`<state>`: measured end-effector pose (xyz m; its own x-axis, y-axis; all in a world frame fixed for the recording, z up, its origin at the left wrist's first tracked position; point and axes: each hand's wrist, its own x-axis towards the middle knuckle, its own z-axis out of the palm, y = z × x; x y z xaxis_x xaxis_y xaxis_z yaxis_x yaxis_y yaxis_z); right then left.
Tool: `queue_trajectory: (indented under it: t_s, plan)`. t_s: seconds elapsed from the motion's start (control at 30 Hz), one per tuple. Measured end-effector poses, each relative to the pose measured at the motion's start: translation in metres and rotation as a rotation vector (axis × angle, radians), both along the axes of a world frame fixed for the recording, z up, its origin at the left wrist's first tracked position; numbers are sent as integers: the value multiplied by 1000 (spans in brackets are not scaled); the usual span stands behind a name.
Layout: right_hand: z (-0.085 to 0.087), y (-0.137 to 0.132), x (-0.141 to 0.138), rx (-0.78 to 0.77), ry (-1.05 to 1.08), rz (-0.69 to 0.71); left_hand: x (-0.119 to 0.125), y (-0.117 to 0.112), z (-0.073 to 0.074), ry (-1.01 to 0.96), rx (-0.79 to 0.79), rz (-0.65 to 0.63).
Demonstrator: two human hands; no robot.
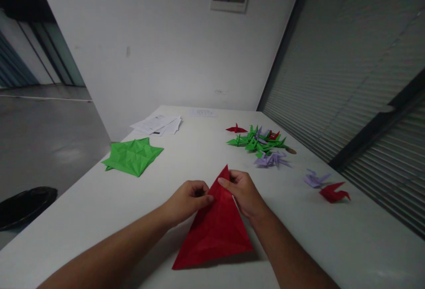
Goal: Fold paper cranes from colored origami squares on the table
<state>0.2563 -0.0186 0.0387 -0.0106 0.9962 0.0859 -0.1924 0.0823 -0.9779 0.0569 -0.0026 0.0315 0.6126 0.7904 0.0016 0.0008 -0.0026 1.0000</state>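
A red sheet of origami paper, showing as a tall triangle with creases, is held between my two hands just above the table's near part. My left hand pinches its left edge, thumb on top and fingers curled behind. Close to the pointed upper tip, my right hand grips the right edge, its thumb lying on the paper and its fingers out of sight behind. The wide lower edge hangs toward me and casts a shadow on the white table.
Creased green paper lies at the left. A pile of folded green cranes with purple and red ones sits at the back right. A purple crane and a red crane are nearer. Printed sheets lie far left; a black bin stands beside the table.
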Motion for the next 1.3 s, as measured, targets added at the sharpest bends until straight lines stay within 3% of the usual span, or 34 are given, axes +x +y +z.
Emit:
queue_trajectory:
  t_s: [0.17,0.3,0.53,0.8,0.97,1.13,1.3]
  plan:
    - [0,6,5,1,105,-61,-3,3,0,135,59,-6]
    - [0,6,8,-13,126,-12,-3,5,-1,182,71,55]
    - [-6,5,5,-57,72,176,-5,13,-8,-66,-12,189]
    - [-16,14,10,-79,36,90,-6,21,-15,-195,-104,318]
    - [-25,21,15,-87,-57,9,-8,29,-24,-144,8,351]
    - [-36,27,20,-76,-171,4,-13,40,-35,60,141,341]
    - [-53,35,21,-48,-397,-40,-22,43,-41,420,552,289]
